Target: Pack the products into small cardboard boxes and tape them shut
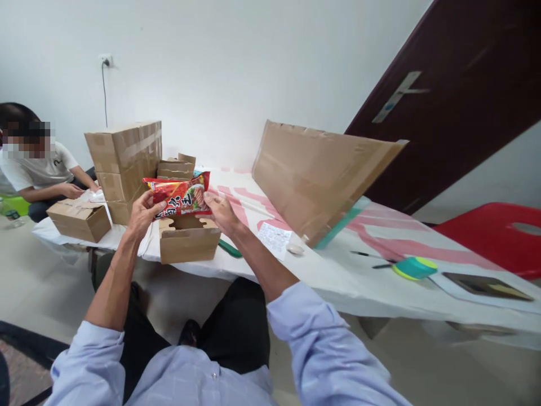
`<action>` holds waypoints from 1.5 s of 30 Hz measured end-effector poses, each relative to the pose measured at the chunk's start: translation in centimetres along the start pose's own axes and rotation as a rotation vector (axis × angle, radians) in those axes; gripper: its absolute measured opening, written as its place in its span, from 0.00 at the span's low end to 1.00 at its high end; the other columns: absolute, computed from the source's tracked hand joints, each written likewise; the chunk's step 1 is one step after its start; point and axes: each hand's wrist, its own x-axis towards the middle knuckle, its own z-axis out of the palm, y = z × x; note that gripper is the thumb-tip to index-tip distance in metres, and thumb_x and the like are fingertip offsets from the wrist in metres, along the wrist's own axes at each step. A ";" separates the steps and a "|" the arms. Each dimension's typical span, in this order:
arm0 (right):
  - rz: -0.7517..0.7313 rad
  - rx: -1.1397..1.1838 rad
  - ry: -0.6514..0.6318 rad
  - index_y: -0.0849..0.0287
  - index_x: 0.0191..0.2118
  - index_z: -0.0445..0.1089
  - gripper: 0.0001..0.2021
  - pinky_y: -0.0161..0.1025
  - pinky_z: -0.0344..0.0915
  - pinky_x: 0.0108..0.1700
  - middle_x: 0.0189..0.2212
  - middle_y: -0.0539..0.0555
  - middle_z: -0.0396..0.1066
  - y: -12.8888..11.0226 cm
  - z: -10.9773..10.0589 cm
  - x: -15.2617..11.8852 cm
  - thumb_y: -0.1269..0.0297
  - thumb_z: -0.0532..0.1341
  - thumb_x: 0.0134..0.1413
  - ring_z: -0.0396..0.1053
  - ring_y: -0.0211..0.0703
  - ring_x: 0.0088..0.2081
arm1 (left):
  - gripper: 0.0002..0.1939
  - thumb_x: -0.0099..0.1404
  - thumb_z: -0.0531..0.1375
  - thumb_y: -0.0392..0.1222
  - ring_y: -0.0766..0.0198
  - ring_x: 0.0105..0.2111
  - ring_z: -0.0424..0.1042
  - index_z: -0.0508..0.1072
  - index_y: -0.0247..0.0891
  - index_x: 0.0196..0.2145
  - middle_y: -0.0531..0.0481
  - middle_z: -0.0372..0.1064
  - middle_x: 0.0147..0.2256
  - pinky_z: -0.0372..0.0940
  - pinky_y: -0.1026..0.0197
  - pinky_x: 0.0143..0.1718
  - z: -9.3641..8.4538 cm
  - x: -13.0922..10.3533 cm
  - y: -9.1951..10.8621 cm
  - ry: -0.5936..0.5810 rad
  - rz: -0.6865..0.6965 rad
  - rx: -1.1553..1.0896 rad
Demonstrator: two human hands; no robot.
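Note:
A shiny red food packet [180, 194] with dark lettering and a picture of food on its front is stretched between my two hands. My left hand [146, 214] grips its left end, thumb on the front. At the other end, the fingers of my right hand [220, 211] pinch the packet's edge. Just below the packet stands an open cardboard box [189, 247], its cut-out upper rim towards me; what lies inside is hidden from here. A green object [230, 248] lies to the right of the box, partly behind my right forearm.
Taped cartons [127, 163] are stacked at the left, near a smaller box [80, 220] and a seated person [40, 163]. A large cardboard sheet [321, 175] leans on the table. Rightward lie a handwritten paper [274, 239], a teal tape roll [414, 268], a tablet [488, 286] and a red chair [494, 234].

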 end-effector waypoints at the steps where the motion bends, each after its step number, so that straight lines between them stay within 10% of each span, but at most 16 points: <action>1: 0.042 -0.005 0.025 0.57 0.32 0.75 0.28 0.47 0.82 0.39 0.33 0.54 0.79 0.5 0.2 0.2 0.33 0.73 0.48 0.79 0.51 0.40 | 0.36 0.43 0.83 0.49 0.55 0.39 0.84 0.80 0.36 0.48 0.42 0.85 0.44 0.79 0.56 0.43 -0.2 0.3 -0.4 0.014 -0.046 0.015; 16: 0.220 -0.137 0.022 0.61 0.32 0.78 0.20 0.37 0.76 0.32 0.29 0.54 0.79 2.3 -0.4 0.5 0.49 0.78 0.50 0.77 0.44 0.33 | 0.37 0.37 0.83 0.42 0.59 0.25 0.79 0.79 0.34 0.45 0.47 0.82 0.31 0.74 0.61 0.25 -1.0 1.1 -3.0 0.122 -0.303 0.131; 29: -0.255 -0.021 -0.070 0.56 0.51 0.79 0.34 0.44 0.82 0.49 0.47 0.54 0.83 -5.1 -2.2 1.5 0.40 0.80 0.42 0.80 0.50 0.51 | 0.43 0.47 0.83 0.59 0.46 0.55 0.82 0.77 0.43 0.56 0.43 0.81 0.56 0.80 0.53 0.51 3.4 3.5 4.2 -0.106 0.297 0.196; 33: -0.328 -0.048 0.014 0.56 0.49 0.77 0.31 0.45 0.82 0.49 0.41 0.52 0.82 -6.3 -3.4 1.9 0.39 0.78 0.48 0.81 0.50 0.49 | 0.46 0.51 0.81 0.63 0.43 0.62 0.77 0.73 0.49 0.63 0.44 0.78 0.58 0.76 0.45 0.59 2.2 3.8 5.1 -0.186 0.393 0.225; 40: -0.247 -0.039 0.415 0.57 0.42 0.76 0.25 0.40 0.81 0.44 0.37 0.50 0.78 -1.5 -9.2 2.5 0.45 0.77 0.47 0.80 0.45 0.43 | 0.83 0.35 0.85 0.61 0.27 0.75 0.55 0.45 0.54 0.80 0.27 0.51 0.76 0.69 0.34 0.64 -7.4 -0.2 -2.1 -0.296 -0.075 0.554; 45: -0.030 -0.034 0.610 0.59 0.39 0.75 0.19 0.39 0.79 0.38 0.33 0.50 0.78 2.8 -12.1 2.3 0.53 0.76 0.46 0.79 0.42 0.36 | 0.87 0.37 0.85 0.58 0.26 0.76 0.52 0.36 0.46 0.81 0.22 0.50 0.76 0.63 0.31 0.68 -6.2 -2.8 -7.9 -0.345 -0.185 0.564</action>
